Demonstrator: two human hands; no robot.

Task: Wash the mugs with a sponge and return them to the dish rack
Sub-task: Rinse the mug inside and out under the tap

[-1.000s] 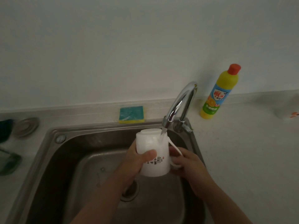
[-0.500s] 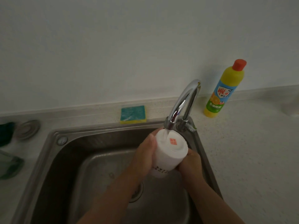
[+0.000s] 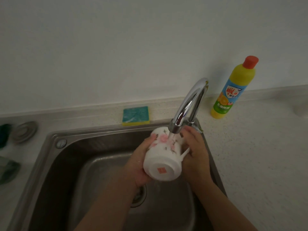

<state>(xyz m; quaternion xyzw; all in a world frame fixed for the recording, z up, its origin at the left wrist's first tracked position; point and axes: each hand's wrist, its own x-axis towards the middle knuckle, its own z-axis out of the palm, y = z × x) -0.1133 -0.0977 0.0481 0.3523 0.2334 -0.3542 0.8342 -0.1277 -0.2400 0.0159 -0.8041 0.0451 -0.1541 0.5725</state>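
Observation:
A white mug (image 3: pixel 162 160) with pink flowers lies tilted under the tap (image 3: pixel 186 105), its base with a red stamp turned toward me. Water from the spout runs onto its side. My left hand (image 3: pixel 141 162) grips the mug's body from the left. My right hand (image 3: pixel 195 152) holds the right side by the handle, fingers curled over it. A green and yellow sponge (image 3: pixel 135 115) lies on the counter behind the sink (image 3: pixel 70 155), apart from both hands.
A yellow dish soap bottle (image 3: pixel 232 90) with a red cap stands right of the tap. A metal sink strainer (image 3: pixel 25 132) and dark objects (image 3: pixel 6 170) sit at the left edge. The drain (image 3: pixel 139 195) is below my left wrist.
The mug has been turned from upright to lying with its base toward me, flowers now uppermost. Both hands stayed on it under the running water.

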